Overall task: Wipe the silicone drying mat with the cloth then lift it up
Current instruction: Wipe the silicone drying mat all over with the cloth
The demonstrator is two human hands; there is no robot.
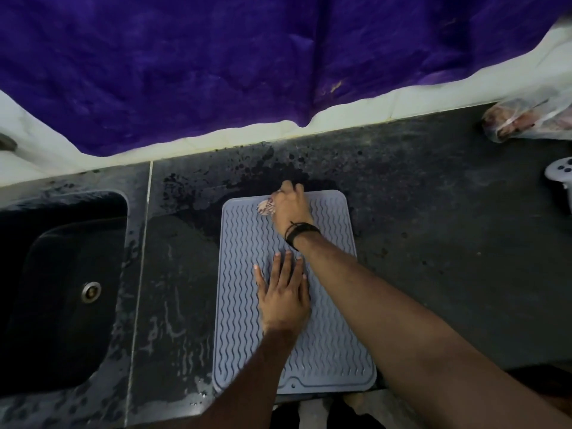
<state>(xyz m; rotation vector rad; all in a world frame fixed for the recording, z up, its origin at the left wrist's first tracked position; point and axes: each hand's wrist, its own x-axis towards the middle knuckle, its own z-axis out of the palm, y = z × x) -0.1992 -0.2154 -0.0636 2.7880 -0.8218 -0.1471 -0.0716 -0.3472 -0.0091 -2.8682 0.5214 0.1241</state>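
A grey-blue silicone drying mat with wavy ridges lies flat on the dark counter, its near edge at the counter's front. My left hand rests flat on the mat's middle with straight fingers. My right hand is at the mat's far edge and grips a small patterned cloth, which peeks out to the left of the hand and touches the mat. A black band circles the right wrist.
A black sink with a metal drain sits to the left. Wet patches darken the counter behind the mat. A plastic bag and a white object lie at the far right. Purple fabric hangs behind.
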